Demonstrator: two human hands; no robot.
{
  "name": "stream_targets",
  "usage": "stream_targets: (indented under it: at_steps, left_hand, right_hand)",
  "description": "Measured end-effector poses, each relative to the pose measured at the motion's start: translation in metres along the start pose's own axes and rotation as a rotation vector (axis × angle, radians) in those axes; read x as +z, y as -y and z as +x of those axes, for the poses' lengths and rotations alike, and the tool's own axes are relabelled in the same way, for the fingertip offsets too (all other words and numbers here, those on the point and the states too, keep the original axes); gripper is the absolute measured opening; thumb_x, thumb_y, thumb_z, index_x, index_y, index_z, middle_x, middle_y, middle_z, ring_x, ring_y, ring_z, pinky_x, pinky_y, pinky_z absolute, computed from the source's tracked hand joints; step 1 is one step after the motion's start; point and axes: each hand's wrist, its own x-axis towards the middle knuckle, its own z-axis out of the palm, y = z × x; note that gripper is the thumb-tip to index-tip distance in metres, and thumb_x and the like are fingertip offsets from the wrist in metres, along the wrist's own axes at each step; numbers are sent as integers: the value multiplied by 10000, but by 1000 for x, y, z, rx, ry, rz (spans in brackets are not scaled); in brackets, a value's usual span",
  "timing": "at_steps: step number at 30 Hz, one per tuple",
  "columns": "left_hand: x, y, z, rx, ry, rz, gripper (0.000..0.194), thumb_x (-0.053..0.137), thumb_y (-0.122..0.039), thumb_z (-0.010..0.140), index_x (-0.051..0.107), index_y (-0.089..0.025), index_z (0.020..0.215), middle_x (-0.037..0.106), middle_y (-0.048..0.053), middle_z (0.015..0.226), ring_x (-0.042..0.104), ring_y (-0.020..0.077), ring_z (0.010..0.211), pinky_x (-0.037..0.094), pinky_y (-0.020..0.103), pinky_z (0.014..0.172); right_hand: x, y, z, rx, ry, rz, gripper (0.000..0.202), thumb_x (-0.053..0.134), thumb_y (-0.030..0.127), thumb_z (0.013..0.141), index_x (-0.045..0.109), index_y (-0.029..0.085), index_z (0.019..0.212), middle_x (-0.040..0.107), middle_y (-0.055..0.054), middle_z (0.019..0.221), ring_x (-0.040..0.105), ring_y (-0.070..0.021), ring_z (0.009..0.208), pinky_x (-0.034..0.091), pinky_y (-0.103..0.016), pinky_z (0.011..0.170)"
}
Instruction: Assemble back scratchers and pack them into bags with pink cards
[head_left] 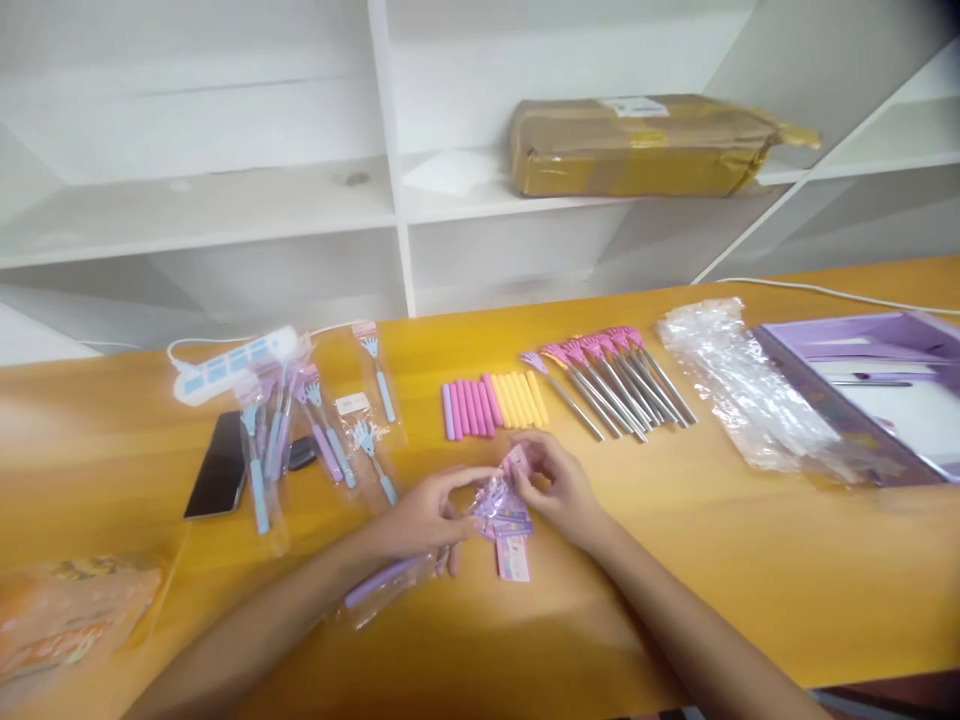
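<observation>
- Lilac scratcher (386, 580), glossy in clear wrap (365, 612), slanting beneath the left forearm over the worktop (675, 580)
- Left hand (427, 515): fingers curled in, gripping the wrapped scratcher
- Right hand (559, 490): thumb and finger pinching a pink card (516, 461)

The left hand (421, 515) and the right hand (561, 488) are seen bare, with slim fingers; the slender left forearm (300, 592) and right forearm (675, 610) are shown uncovered to the view's near edge.
</observation>
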Motion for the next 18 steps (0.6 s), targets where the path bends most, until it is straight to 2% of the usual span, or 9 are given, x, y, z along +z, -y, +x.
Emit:
stream_targets:
  at_steps: [4, 8, 13, 16, 18]
  left_hand:
    - [14, 21, -17, 68, -50, -17, 759, 727, -403, 1012, 395, -219, 1669, 693, -22, 579, 666, 165, 404, 478, 181, 390]
    - [25, 43, -23, 161, -69, -63, 771, 732, -421, 1013, 377, -211, 1663, 706, -15, 617, 700, 174, 449, 532, 197, 421]
    - [27, 42, -21, 242, -106, -112, 761, 802, -421, 955, 441, -190, 1584, 791, 86, 910, 719, 151, 493, 526, 190, 421]
    - [27, 40, -20, 260, -99, -120, 690, 804, -402, 951, 479, -219, 1532, 785, 102, 1044, 713, 120, 502, 508, 167, 414]
    - [27, 40, -19, 263, -94, -138, 672, 806, -396, 947, 485, -235, 1514, 779, 98, 1082, 703, 109, 496, 500, 167, 410]
  right_hand:
    - [10, -2, -9, 5, 29, -65, 301, 615, 170, 974, 568, 244, 1262, 703, -13, 881, 707, -157, 717, 598, -267, 639]
    - [16, 1, -12, 4, 66, -63, 310, 542, 180, 1022, 501, 242, 1323, 714, -39, 996, 732, -156, 762, 621, -284, 669]
    - [13, 5, -5, -145, -19, -98, 278, 542, 189, 1051, 507, 240, 1322, 646, -104, 1200, 716, -154, 854, 626, -279, 649]
    - [6, 6, -1, -285, -72, -214, 250, 560, 143, 1044, 567, 244, 1273, 605, -140, 1297, 703, -181, 941, 625, -298, 659]
    - [1, 7, -1, -377, -57, -303, 230, 579, 106, 1032, 622, 244, 1211, 573, -149, 1363, 691, -185, 953, 630, -335, 710]
